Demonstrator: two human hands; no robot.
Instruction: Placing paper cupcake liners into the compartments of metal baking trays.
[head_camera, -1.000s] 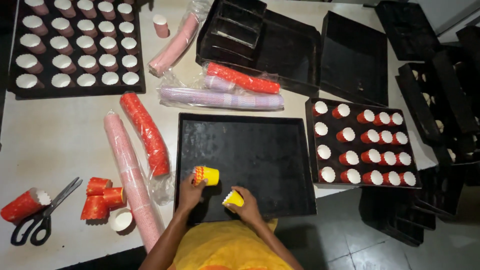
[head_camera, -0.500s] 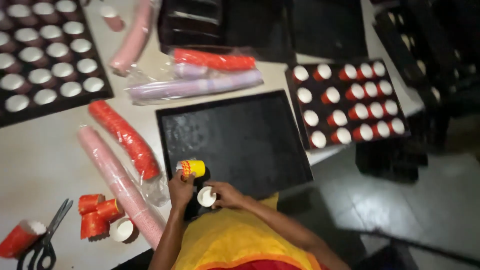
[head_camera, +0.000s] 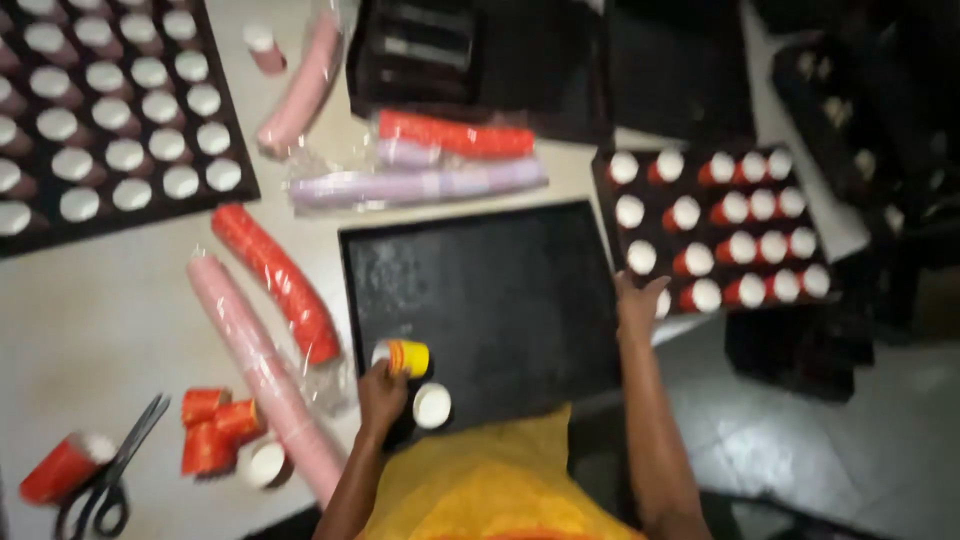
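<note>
Our left hand (head_camera: 381, 394) grips a yellow cup (head_camera: 403, 357) over the black tray (head_camera: 490, 300); our right hand (head_camera: 638, 300), open, grips the tray's edge and could jolt the loose white cup (head_camera: 432, 405)

Two hands (head_camera: 383, 395), perhaps four trays (head_camera: 480, 300)
</note>
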